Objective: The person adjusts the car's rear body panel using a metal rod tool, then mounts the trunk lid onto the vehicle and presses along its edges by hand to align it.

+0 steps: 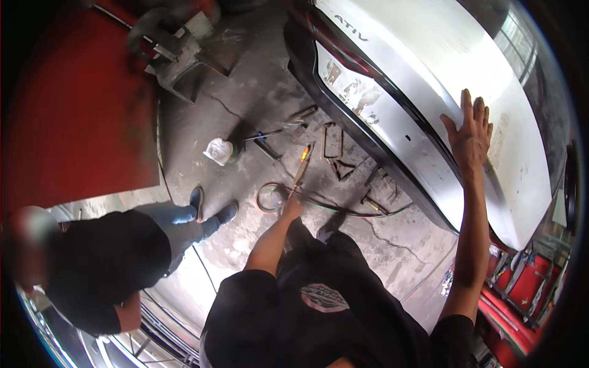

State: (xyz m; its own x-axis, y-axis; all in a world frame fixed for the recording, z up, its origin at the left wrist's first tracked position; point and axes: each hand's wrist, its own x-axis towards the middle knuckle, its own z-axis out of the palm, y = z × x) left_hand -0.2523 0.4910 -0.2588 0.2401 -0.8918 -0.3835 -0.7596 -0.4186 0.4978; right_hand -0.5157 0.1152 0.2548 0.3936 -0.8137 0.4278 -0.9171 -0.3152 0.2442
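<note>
My right hand (471, 136) lies with its fingers spread on the white trunk lid (423, 55) of a car, near the lid's rear edge. Low in front of my body, my left hand (292, 207) is closed round the lower end of a long thin tool (300, 172) with an orange and yellow part near its top. The tool points up and away over the floor. Below the lid, the silver rear panel (368, 104) of the car has worn, patchy marks and a dark bumper edge.
Hand tools (340, 168), a hose (368, 214) and a container with white cloth (219, 151) are on the concrete floor. Another person (110, 264) stands at the left. A stool (184, 70) is at the upper left, a red tool rack (527, 285) at the lower right.
</note>
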